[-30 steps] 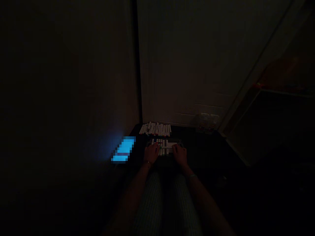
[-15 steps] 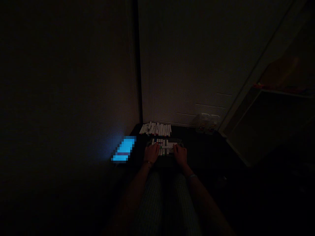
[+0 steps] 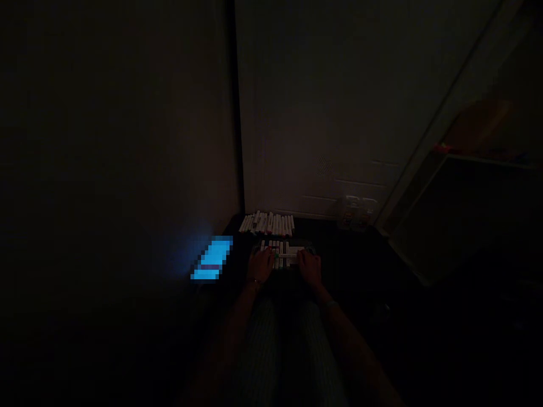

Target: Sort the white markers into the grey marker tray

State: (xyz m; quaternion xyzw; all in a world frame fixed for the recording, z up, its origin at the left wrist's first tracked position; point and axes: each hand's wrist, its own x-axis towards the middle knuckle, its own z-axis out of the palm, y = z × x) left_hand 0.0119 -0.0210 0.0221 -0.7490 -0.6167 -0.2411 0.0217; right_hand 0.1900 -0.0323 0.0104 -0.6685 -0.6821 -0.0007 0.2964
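A white marker (image 3: 288, 255) with a green end lies sideways between my hands. My left hand (image 3: 261, 264) is closed on its green end, and my right hand (image 3: 310, 268) is closed on the other end. Beneath it, several white markers (image 3: 281, 247) stand side by side in a clear case (image 3: 313, 249), whose outline is faint in the dark. A wider white piece (image 3: 294, 249) lies in the case near my right fingers; its kind cannot be made out. My fingertips are dim and partly hidden by the backs of my hands.
Behind the case, a row of loose white markers (image 3: 268, 223) lies on the dark table (image 3: 360, 254). Two clear containers (image 3: 357, 213) stand by the wall at the back right. A glowing blue, blurred-out screen (image 3: 213, 258) is at the left edge.
The view has shifted very slightly. Both hands keep their hold on the sideways marker, and nothing else has visibly moved.
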